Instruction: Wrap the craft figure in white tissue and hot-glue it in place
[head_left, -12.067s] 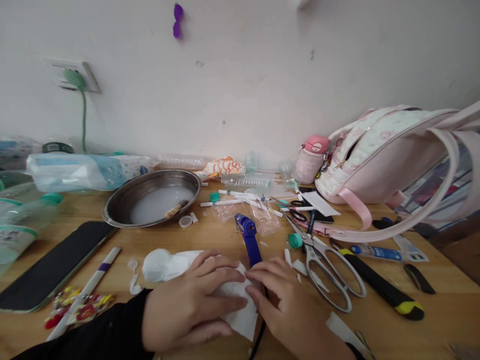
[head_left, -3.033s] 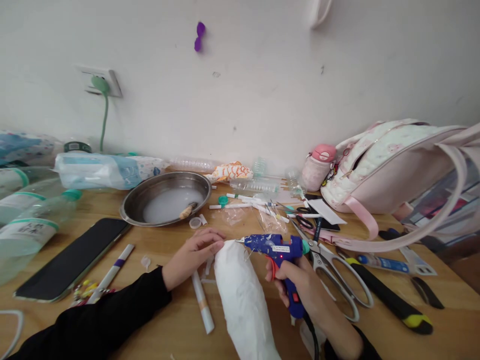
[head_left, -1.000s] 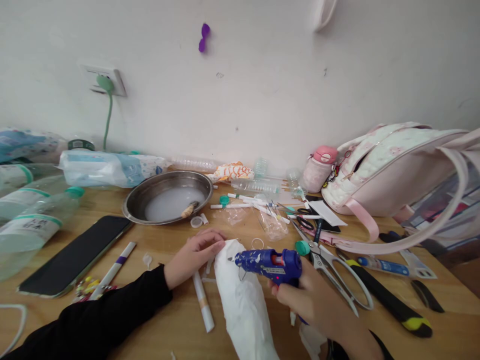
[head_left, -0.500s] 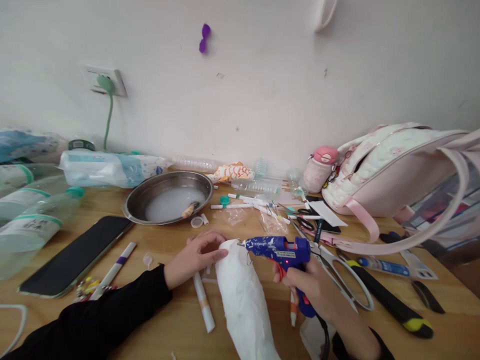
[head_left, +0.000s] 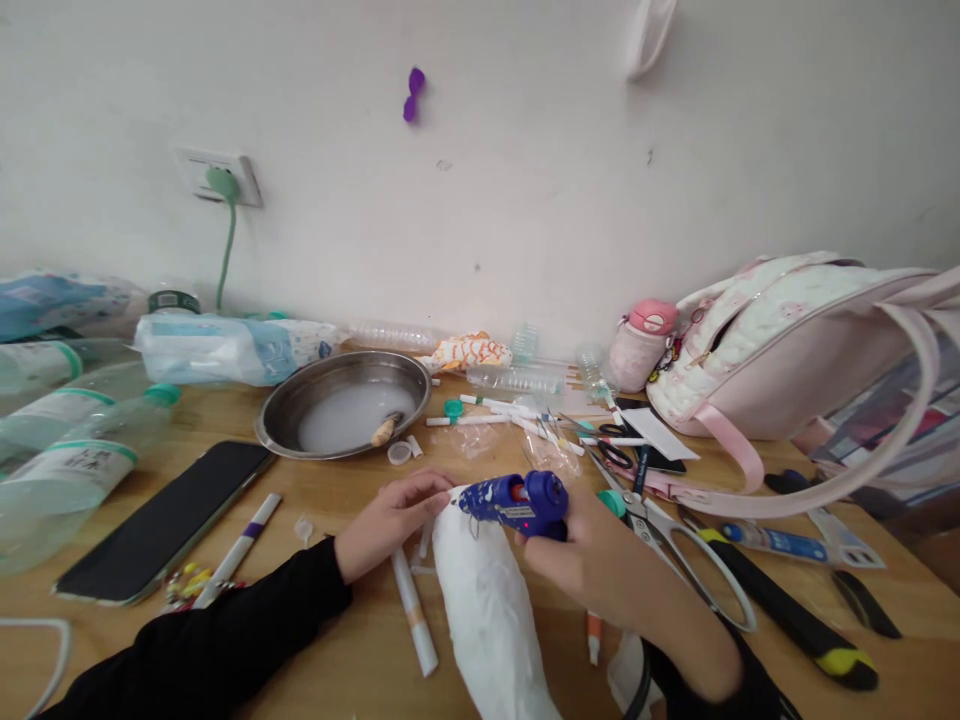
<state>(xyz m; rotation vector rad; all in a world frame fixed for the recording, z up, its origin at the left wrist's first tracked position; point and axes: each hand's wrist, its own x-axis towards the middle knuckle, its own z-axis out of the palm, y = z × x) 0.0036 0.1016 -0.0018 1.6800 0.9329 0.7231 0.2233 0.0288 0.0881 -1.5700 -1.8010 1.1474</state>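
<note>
My right hand (head_left: pixel 592 560) is wrapped round the grip of a blue hot glue gun (head_left: pixel 517 508) with a small red light lit on its side. The gun's nozzle points left and meets the far end of a long white form (head_left: pixel 487 610), which looks wrapped in paper or tissue. At that same end, my left hand (head_left: pixel 394 520) steadies the form with thumb and fingers pressed together. Just left of the form lies a white marker with an orange band (head_left: pixel 414 615). The gun hides part of the form's tip.
A metal basin (head_left: pixel 345 405) of cloudy liquid stands behind my left hand. Scissors (head_left: pixel 690 560), a black-and-yellow tool (head_left: pixel 795 615) and a pink backpack (head_left: pixel 810 350) are on the right. Plastic bottles (head_left: pixel 82 480) and a phone (head_left: pixel 165 520) lie left.
The glue gun has moved left and turned so its nozzle reaches further over the form's tip. My right hand has rolled over with it. My left hand still holds the form.
</note>
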